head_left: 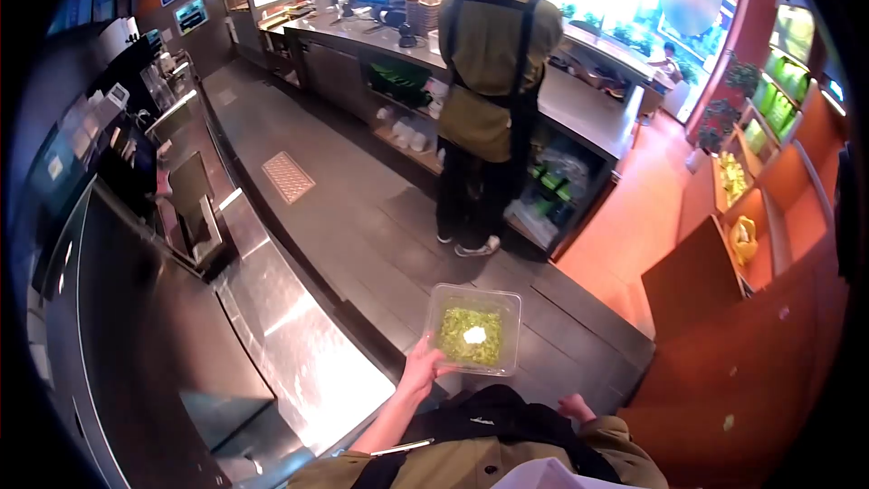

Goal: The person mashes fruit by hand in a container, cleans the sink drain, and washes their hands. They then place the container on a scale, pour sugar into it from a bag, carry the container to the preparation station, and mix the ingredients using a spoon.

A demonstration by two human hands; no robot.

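Observation:
My left hand (424, 369) grips the left edge of a clear plastic container (513, 335), held out in front of my waist. Inside lies chopped green food (466, 326), with a bright white patch near its middle that I cannot tell apart as food or glare. My right hand (574, 407) hangs low beside my apron (489, 412), apart from the container. Its fingers look loosely curled, and nothing shows in them.
A steel counter (281, 330) runs along my left. Ahead, a co-worker (493, 63) stands with their back to me at a long counter (588, 113) with stocked shelves below. To the right are orange wooden partitions (697, 272) and a yellow bag (743, 240). Dark tiles cover the floor (389, 226).

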